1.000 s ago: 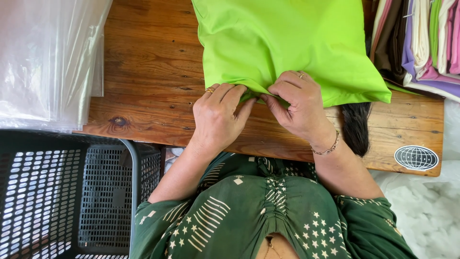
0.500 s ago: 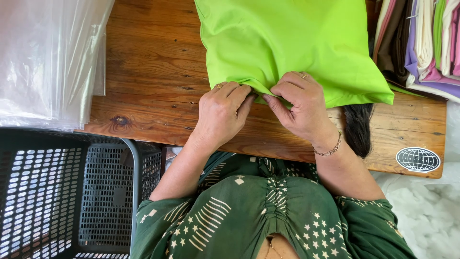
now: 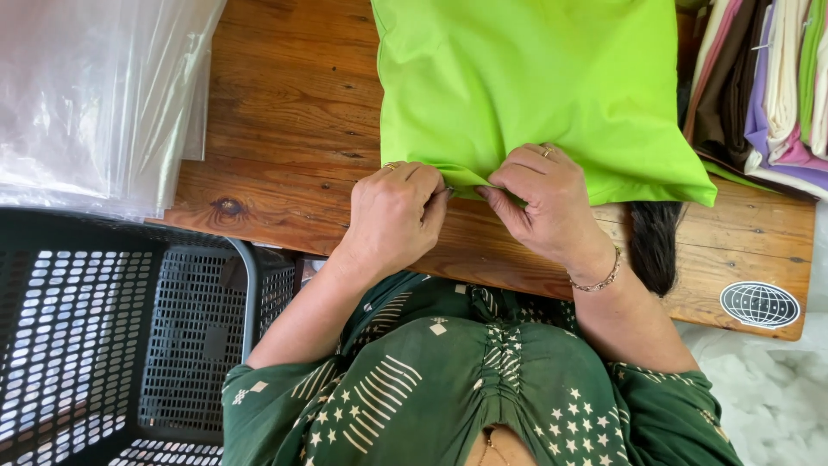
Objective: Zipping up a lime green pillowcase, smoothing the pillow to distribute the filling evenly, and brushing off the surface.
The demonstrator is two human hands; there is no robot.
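Pinched at its near edge between both hands, a lime-green cushion point(image 3: 526, 86) lying flat on a worn wooden table point(image 3: 285, 112), its far end running out of view at the top. Left hand point(image 3: 392, 216) curled shut, fingertips pressed together on a fold of green fabric at the hem; right hand point(image 3: 543, 203) likewise closed on the same edge, thumb and forefinger nipping the cloth just beside the other hand's grip, knuckles nearly touching. Best done, by the look of it, with the two pinches kept close and level, the fabric drawn taut between them and the edges lined up before any pull, lest the hem bunch or slip. Thin bracelet point(image 3: 595, 278) at the right wrist, rings on both hands. Clear plastic sheeting point(image 3: 95, 95) heaped at the table's left end, well apart from the work. Dark perforated plastic crate point(image 3: 95, 345) below the table edge at left. Stack of folded fabrics point(image 3: 768, 86) in brown, cream, purple and pink crowding the right side, touching the cushion's corner and leaving little room there. Round globe sticker point(image 3: 759, 305) on the table's near right corner.
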